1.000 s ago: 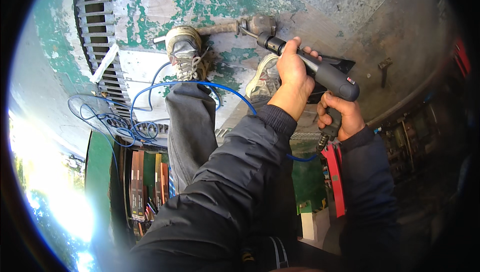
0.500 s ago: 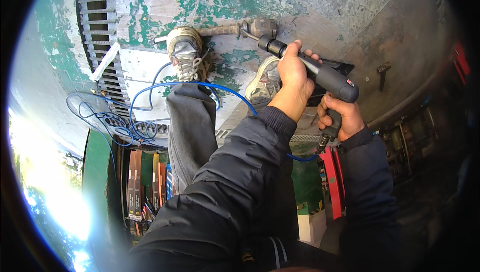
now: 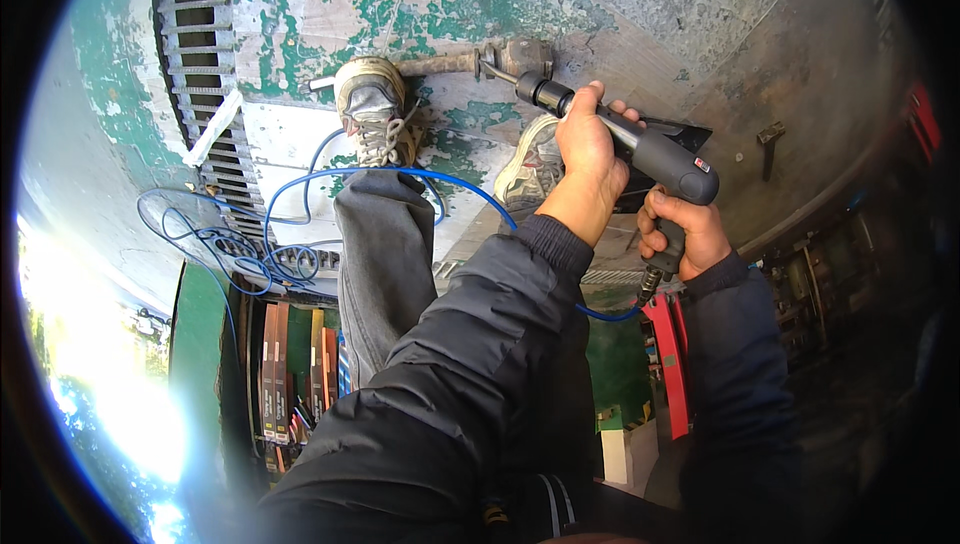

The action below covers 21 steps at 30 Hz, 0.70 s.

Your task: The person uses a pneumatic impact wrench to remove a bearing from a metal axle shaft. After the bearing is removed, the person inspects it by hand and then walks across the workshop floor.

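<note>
An air hammer (image 3: 668, 161), black with a pistol grip, is held in both my hands. My left hand (image 3: 590, 149) wraps round its barrel from beneath, and my right hand (image 3: 690, 234) is closed round the grip. From its nose a chisel bit (image 3: 497, 71) points left, its tip against or just beside the collar of a rusty metal shaft (image 3: 440, 64) with a thick cylindrical end (image 3: 528, 54). That shaft lies across the floor, with my left shoe (image 3: 372, 109) on its thinner part. A blue air hose (image 3: 430, 174) joins the bottom of the grip.
More hose lies in loops (image 3: 235, 249) at the left, beside a metal floor grate (image 3: 200, 49). My right shoe (image 3: 530, 164) stands behind my left wrist. A hammer (image 3: 769, 149) lies on the floor at right. Shelved boxes (image 3: 275, 374) and a red metal piece (image 3: 668, 364) are lower down.
Very little differs. The whole view has shifted slightly; both hands keep the same hold on the air hammer, and the chisel bit stays at the shaft's collar.
</note>
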Tool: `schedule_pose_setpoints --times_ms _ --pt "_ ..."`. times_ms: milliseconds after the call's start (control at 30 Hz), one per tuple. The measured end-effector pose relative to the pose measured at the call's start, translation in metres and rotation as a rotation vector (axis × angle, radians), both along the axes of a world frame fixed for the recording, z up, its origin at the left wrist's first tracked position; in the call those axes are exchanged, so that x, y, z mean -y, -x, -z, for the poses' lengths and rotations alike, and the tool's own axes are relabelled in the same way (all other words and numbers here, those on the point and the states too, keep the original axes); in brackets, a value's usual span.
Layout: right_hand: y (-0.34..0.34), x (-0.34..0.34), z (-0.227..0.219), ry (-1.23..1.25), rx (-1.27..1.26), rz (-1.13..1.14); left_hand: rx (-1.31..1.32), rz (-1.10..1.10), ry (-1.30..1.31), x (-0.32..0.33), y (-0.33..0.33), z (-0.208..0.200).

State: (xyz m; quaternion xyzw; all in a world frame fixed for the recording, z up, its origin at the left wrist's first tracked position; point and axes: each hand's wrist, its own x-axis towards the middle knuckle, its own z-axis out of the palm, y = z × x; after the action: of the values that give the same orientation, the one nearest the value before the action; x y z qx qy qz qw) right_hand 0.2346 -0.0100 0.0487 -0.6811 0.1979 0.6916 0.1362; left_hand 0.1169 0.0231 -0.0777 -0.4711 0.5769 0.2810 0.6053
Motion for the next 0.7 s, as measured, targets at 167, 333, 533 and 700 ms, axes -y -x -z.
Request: schedule_pose_setpoints --times_ms 167,333,533,700 --pt "0.0004 0.0003 0.0009 0.004 0.002 0.001 0.010 0.014 -0.010 0.0013 0.0008 0.0010" --pt "0.0007 -0.0010 0.0008 0.002 0.013 -0.009 0.040 0.029 -0.039 0.0042 0.0023 0.0030" --pt "-0.0004 -0.0007 0.0024 0.002 0.014 -0.021 0.033 0.029 -0.060 0.0058 0.0020 0.0036" --pt "-0.0009 0.0017 0.0039 -0.011 0.011 -0.029 0.036 0.037 -0.056 0.0065 0.0026 0.0042"
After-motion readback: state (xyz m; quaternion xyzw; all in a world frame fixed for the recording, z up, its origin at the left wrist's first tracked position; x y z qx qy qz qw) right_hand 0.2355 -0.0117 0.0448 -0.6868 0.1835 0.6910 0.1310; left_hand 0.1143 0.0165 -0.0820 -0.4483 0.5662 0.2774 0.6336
